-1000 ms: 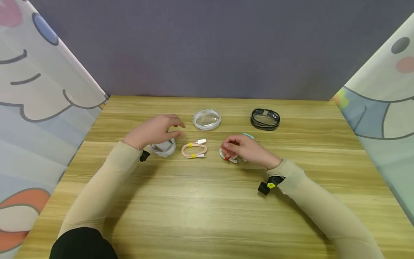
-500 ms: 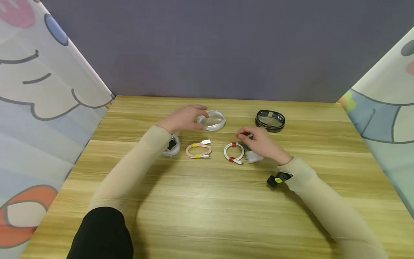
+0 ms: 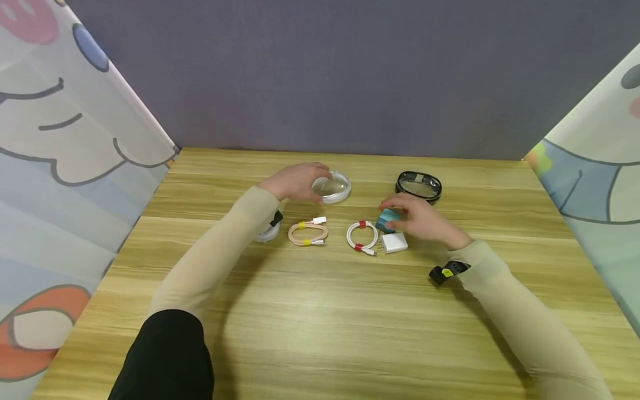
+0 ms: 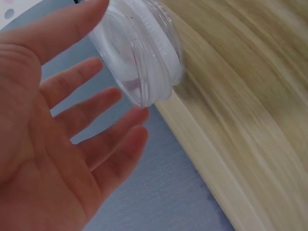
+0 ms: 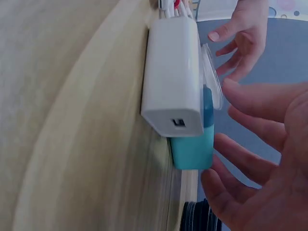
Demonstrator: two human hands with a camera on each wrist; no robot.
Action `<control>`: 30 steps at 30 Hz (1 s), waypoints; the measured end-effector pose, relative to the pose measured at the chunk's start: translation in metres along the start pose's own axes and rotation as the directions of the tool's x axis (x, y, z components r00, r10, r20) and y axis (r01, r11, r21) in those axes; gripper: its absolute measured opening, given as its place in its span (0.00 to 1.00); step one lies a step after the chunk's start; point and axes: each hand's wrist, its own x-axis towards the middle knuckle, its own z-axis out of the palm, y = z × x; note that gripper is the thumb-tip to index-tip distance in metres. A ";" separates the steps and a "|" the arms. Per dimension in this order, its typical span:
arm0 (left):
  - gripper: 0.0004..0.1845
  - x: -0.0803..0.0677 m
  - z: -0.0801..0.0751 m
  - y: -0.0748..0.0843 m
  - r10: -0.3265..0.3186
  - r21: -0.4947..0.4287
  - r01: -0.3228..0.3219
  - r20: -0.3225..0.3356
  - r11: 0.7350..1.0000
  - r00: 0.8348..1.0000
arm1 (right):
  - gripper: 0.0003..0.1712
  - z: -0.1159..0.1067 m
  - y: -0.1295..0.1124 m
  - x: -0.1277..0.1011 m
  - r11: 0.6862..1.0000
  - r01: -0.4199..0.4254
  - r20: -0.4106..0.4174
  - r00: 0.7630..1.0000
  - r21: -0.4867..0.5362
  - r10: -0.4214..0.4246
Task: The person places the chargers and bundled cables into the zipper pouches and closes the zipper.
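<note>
My left hand (image 3: 311, 181) reaches over the table to a clear round container (image 3: 333, 188). In the left wrist view this hand (image 4: 115, 72) is spread, thumb above the container (image 4: 139, 48) and fingers below it, not closed on it. My right hand (image 3: 396, 215) hovers at a teal charger block (image 3: 386, 219). In the right wrist view its fingers (image 5: 240, 125) are spread around the teal block (image 5: 193, 144), which lies behind a white charger (image 5: 174, 79). A coiled white cable with red ties (image 3: 361, 235) lies just left of both chargers.
A pink coiled cable with yellow ties (image 3: 308, 232) lies left of the white one. Another clear round piece (image 3: 266, 233) is partly hidden under my left forearm. A black round case (image 3: 419, 186) sits far right. Cartoon-print curtains flank the wooden table (image 3: 320, 322).
My left hand left the clear piece at the left and moved away to the far clear container. My right hand let go of the white cable and shifted right to the teal block.
</note>
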 end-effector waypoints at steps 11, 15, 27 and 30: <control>0.36 0.008 0.003 -0.007 0.000 -0.028 0.000 -0.004 1.000 1.000 | 0.26 -0.005 0.014 -0.007 1.000 -0.010 0.100 0.995 -0.003 0.010; 0.37 0.009 0.003 -0.008 -0.001 -0.036 0.000 -0.001 0.999 1.000 | 0.25 -0.005 0.016 -0.007 0.998 -0.066 0.071 0.995 0.020 0.064; 0.33 0.008 0.003 -0.011 0.020 -0.266 -0.028 -0.033 0.964 0.999 | 0.24 -0.003 0.016 -0.004 0.983 -0.174 0.005 0.985 0.060 0.174; 0.30 0.009 0.004 -0.014 0.034 -0.329 -0.048 -0.049 0.943 0.998 | 0.24 -0.004 0.012 0.000 0.977 -0.196 -0.004 0.980 0.084 0.197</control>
